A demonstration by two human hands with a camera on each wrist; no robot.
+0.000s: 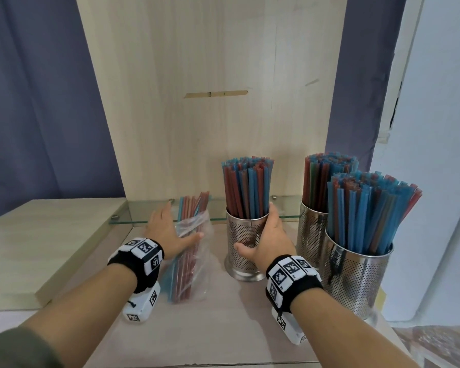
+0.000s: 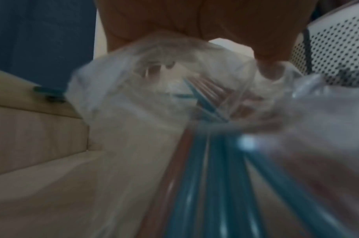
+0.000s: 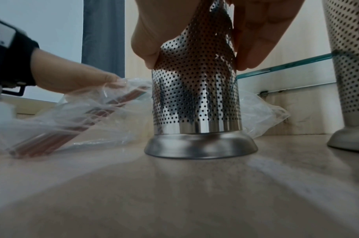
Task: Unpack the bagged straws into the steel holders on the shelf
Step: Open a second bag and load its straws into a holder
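Observation:
A clear plastic bag with red and blue straws lies on the wooden shelf, its mouth pointing away from me. My left hand lies over the bag's upper part, fingers stretched out and thumb touching the plastic. My right hand grips the middle perforated steel holder, thumb on its left side and fingers round its right. That holder stands upright, packed with straws. In the right wrist view the left hand touches the bag.
Two more steel holders full of straws stand close on the right. A glass shelf runs along the wooden back panel. A raised wooden board borders the left.

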